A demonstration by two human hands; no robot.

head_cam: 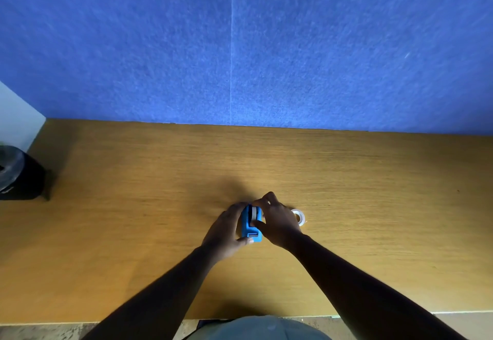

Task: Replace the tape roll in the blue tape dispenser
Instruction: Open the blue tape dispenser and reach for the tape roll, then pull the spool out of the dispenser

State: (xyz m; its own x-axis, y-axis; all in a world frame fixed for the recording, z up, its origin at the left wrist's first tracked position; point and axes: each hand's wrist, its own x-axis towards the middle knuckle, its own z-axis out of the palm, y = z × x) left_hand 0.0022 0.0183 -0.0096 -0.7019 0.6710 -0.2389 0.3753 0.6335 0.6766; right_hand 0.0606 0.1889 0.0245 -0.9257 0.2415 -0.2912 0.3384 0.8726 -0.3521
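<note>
Together, both hands close around the blue tape dispenser (250,224) at the middle of the wooden desk (133,206). The left hand (225,233) cups its left side, thumb near the cutter end that points toward the person. The right hand (277,222) grips the right side, fingers curled over the top where a grey roll sits in the dispenser. Just beside the right hand, a clear tape roll (299,216) lies flat on the desk. Well apart, a black object (18,174) stands at the desk's left edge, below the blue felt wall (320,46).
</note>
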